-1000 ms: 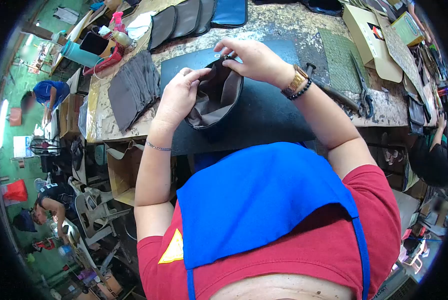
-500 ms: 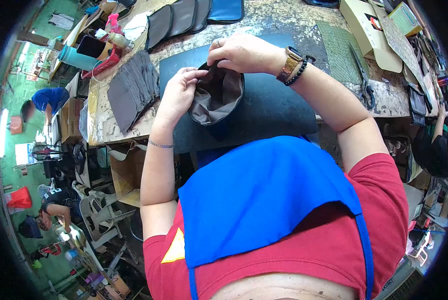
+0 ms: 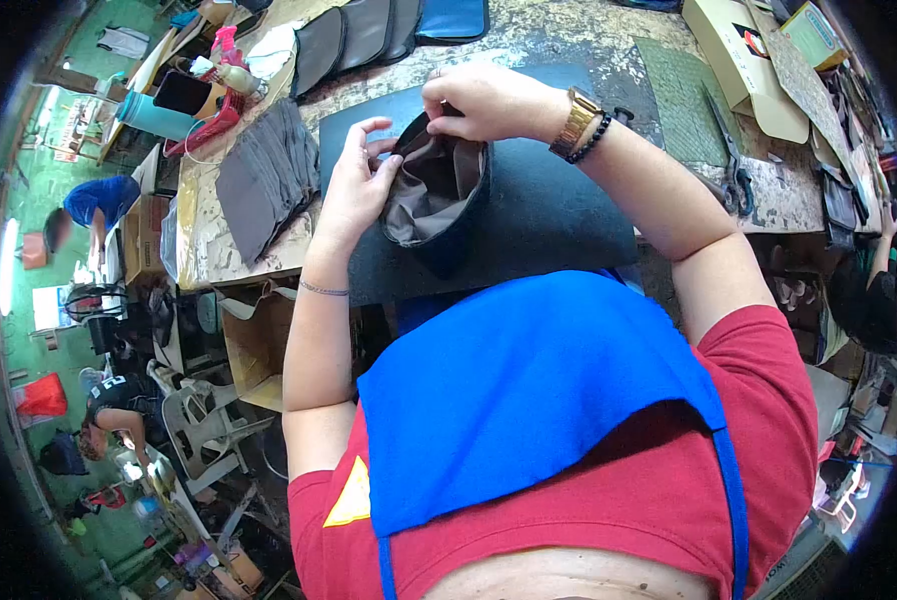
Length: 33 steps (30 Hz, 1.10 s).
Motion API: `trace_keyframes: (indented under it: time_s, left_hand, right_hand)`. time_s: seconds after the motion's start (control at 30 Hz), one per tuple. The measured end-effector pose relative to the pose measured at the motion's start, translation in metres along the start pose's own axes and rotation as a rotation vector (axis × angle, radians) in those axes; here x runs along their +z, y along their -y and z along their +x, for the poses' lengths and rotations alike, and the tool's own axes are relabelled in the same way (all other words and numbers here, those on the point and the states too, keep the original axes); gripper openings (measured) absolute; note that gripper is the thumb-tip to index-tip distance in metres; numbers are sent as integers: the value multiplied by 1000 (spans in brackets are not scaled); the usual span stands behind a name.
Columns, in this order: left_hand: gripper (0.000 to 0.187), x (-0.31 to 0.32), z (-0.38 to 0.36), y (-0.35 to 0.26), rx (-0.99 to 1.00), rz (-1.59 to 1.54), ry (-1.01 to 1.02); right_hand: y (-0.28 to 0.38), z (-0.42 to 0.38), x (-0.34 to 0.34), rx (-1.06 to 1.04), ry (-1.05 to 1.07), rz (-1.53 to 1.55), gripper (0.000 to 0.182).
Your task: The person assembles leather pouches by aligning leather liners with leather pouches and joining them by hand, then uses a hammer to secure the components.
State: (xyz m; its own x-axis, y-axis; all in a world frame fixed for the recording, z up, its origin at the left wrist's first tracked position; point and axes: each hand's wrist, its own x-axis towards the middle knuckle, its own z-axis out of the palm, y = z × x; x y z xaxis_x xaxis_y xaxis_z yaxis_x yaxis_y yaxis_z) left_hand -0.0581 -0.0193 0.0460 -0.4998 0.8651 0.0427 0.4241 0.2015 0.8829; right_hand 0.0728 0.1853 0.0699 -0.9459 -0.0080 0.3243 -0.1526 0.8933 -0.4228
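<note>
A dark pouch (image 3: 437,205) with a grey-brown fabric lining stands with its mouth facing up on a black work mat (image 3: 559,225). My left hand (image 3: 362,185) grips the left side of its rim, thumb at the inner edge and fingers partly curled outside. At the far rim, my right hand (image 3: 489,103) pinches the edge with thumb and fingers; its fingertips are partly hidden. Left of the mat lies a fanned stack of grey-brown fabric pieces (image 3: 264,180).
Dark flat pouches (image 3: 319,55) and a blue one (image 3: 452,22) lie at the back. Large scissors (image 3: 731,160) rest by a green mat (image 3: 674,95) and a cardboard box (image 3: 744,70). A red basket (image 3: 214,125) and turquoise tumbler (image 3: 157,116) stand left. Other people are at both sides.
My left hand has shifted slightly down and its fingers have spread, with the thumb now on the rim. My right hand has turned a little and stays at the far edge.
</note>
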Motion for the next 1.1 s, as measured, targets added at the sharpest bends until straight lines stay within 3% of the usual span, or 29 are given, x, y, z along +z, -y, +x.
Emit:
trace_keyframes:
  time_s: [0.23, 0.53, 0.63, 0.97, 1.1]
  left_hand:
    - [58, 2, -1, -1, -31, -257, 84]
    - [55, 7, -1, -10, 37, -189, 84]
    - [53, 8, 3, -10, 47, -33, 40]
    - [30, 24, 25, -12, -72, -200, -14]
    - [26, 21, 30, -4, -33, 50, -56]
  right_hand:
    - [-2, 4, 1, 47, -53, -25, 19]
    - [-2, 1, 2, 43, -116, -25, 18]
    - [-3, 1, 5, 39, -125, -19, 17]
    - [-4, -4, 5, 73, -135, -9, 16]
    - [-7, -12, 5, -10, -238, 60, 24]
